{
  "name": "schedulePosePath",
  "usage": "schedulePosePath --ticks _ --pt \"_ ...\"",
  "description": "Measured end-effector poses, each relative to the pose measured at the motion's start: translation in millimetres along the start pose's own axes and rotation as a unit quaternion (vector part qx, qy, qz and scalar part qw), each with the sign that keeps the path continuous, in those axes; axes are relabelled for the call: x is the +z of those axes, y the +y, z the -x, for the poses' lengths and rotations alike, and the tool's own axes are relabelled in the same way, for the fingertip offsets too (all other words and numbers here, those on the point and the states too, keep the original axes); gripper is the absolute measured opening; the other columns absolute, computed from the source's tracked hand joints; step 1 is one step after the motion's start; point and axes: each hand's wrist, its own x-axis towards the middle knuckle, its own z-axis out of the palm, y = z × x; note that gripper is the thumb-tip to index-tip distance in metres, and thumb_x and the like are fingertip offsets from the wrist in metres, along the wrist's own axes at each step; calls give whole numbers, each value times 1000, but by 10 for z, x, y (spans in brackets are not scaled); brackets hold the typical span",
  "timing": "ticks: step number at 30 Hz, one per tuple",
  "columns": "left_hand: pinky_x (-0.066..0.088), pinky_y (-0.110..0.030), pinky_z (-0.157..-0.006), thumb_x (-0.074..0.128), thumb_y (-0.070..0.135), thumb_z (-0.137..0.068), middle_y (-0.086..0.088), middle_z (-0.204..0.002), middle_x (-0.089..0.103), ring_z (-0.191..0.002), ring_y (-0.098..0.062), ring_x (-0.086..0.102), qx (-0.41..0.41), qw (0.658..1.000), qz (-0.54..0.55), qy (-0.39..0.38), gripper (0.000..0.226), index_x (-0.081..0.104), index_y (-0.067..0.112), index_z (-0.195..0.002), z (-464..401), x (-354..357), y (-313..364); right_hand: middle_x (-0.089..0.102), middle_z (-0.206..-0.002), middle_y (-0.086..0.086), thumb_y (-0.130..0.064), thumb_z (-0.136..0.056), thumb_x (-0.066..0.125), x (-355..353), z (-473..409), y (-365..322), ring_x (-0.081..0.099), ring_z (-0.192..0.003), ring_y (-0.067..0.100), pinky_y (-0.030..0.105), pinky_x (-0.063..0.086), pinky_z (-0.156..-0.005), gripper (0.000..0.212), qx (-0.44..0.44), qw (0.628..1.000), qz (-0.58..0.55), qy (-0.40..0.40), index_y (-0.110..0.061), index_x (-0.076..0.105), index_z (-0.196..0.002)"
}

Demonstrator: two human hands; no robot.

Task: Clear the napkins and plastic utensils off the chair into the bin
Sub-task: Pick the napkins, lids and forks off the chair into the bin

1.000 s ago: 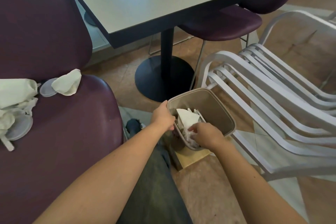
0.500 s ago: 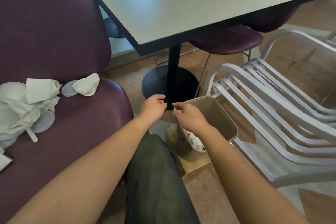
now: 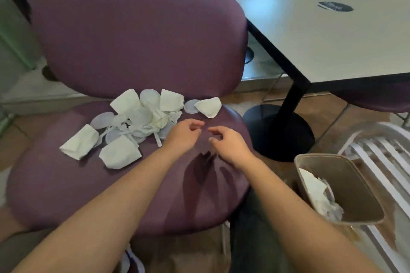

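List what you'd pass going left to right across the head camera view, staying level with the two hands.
Heap of white paper napkins and clear plastic lids on the purple padded chair seat → left hand → right hand → black round table base → white slatted metal chair.

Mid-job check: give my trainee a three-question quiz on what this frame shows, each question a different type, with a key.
1. True or false: both hands, the left hand and the right hand, hold nothing.
2. Multiple choice: the beige plastic waste bin stands (A) on the grey square table, (B) on the floor to the right of the purple padded chair, (C) on the chair seat.
3. Fill in: the lone folded white napkin nearest the table partly covers a round clear plastic ____.

Key: 1 true; 2 B; 3 lid.
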Motion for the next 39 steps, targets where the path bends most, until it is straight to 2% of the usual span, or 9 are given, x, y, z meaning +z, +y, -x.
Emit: schedulePosePath --ticks 6,11,21,26,29,32,35,37,39 --pt "49 -29 -89 55 17 -93 12 -108 66 -96 -9 61 -47 997 -11 59 25 67 28 -112 166 -602 -519 67 -121 -3 -20 -91 55 521 -179 -397 61 -110 14 26 46 -91 33 -19 1000 7 -3 -22 66 -122" --pt "50 -28 -79 54 22 -93 15 -102 65 -94 -9 61 -83 990 -53 106 25 67 35 -109 208 -889 -825 67 -118 1 -20 -90 56 874 -397 -600 58 -112 22 36 51 -91 30 -54 997 59 -2 -22 69 -117" --pt "49 -38 -92 52 21 -90 12 -116 66 -115 -18 54 -73 974 -146 159 30 69 37 -110 137 -1170 -1329 50 -129 4 -34 -94 56 1535 -864 -825 41 -128 25 43 47 -93 42 -85 976 198 -35 -32 52 -136" --pt "41 -33 -93 51 26 -93 12 -114 65 -111 -20 50 -35 961 -201 186 28 68 39 -110 79 -1246 -1467 60 -117 3 -30 -96 51 1739 -972 -782 52 -111 26 38 46 -83 29 -102 969 214 69 -22 64 -121" --pt "36 -34 -96 49 43 -96 13 -118 63 -113 -18 47 -21 966 -188 174 28 63 38 -119 25 -1289 -1516 66 -107 -1 -25 -94 55 1806 -914 -805 54 -103 23 37 46 -84 21 -131 978 124 108 -21 70 -109" --pt "34 -39 -101 30 64 -94 10 -121 61 -117 -18 43 1 980 -148 130 51 60 36 -124 -8 -1316 -1503 66 -100 -12 -19 -93 58 1839 -770 -925 53 -97 11 23 44 -80 17 -156 984 -23 87 -24 70 -103" --pt "34 -35 -91 12 75 -88 11 -97 61 -105 -18 46 22 986 -128 109 73 65 26 -97 -37 -1338 -1467 67 -98 -16 -10 -91 57 1810 -661 -1070 60 -88 4 13 45 -73 21 -118 972 -199 52 -27 66 -100" --pt "33 -32 -78 23 68 -92 10 -76 51 -88 -18 45 18 988 -93 122 57 51 22 -73 -44 -1345 -1439 67 -93 -14 -9 -91 59 1781 -635 -1139 60 -82 -1 9 44 -69 18 -94 960 -258 57 -25 63 -96" --pt "37 -33 -69 38 54 -98 5 -72 53 -77 -18 48 15 990 -19 139 46 49 18 -73 -38 -1348 -1406 66 -88 -14 -10 -89 63 1779 -671 -1183 57 -75 -3 9 43 -66 18 -88 956 -272 69 -28 62 -89"
